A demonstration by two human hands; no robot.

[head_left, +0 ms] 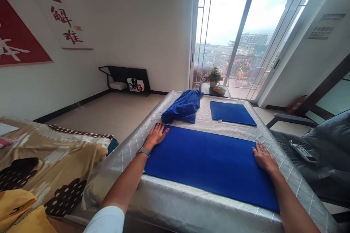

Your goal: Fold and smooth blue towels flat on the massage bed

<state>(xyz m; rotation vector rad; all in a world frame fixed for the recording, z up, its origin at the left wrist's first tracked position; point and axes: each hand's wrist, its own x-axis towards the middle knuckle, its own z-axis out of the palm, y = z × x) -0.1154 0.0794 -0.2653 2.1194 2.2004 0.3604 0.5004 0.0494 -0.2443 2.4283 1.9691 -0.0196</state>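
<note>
A large blue towel (207,160) lies spread flat across the near part of a silver quilted mattress (175,204). My left hand (156,135) rests flat on the towel's far left corner, fingers stretched out. On the towel's right edge my right hand (264,157) lies flat, fingers apart. Neither hand holds anything. Farther back on the mattress sits a crumpled blue towel (182,108), and to its right a small folded blue towel (232,113) lies flat.
A bed with a tan patterned blanket (51,160) stands at the left. A dark grey massage chair (319,153) is close on the right. A small table with a potted plant (213,77) stands before the glass balcony doors. Bare tiled floor lies at the back left.
</note>
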